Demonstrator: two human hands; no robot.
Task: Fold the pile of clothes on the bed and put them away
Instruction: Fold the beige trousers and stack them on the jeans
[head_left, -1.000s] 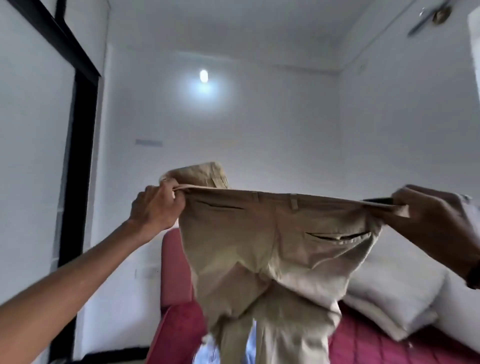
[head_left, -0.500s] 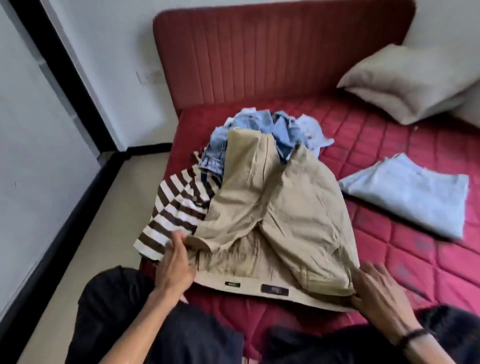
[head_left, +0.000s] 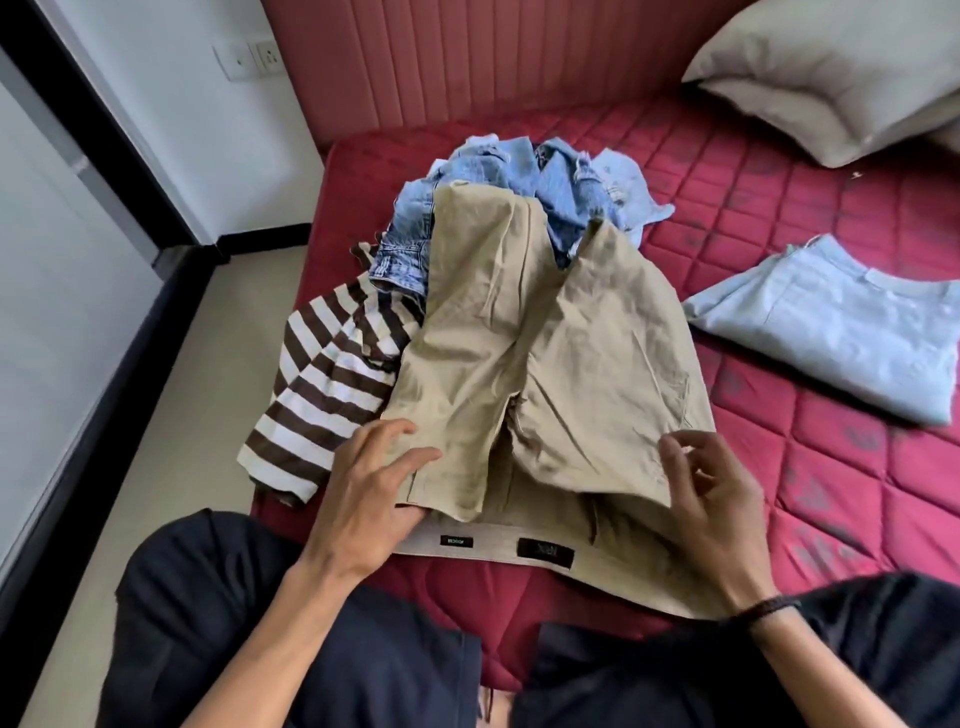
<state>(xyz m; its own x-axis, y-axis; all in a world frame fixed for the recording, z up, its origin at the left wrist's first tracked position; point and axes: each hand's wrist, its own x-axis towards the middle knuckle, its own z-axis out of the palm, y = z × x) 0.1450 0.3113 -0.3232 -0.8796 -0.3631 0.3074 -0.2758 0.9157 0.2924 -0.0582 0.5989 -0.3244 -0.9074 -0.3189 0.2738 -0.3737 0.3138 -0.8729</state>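
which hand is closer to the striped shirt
Left. The left hand rests on the khaki trousers right beside the striped shirt. The right hand is across the trousers, on their far edge from the shirt.

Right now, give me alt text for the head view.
Two hands, left and right, rest on khaki trousers spread over a clothes pile on a red bed. A folded blue garment and a pillow lie to the right.
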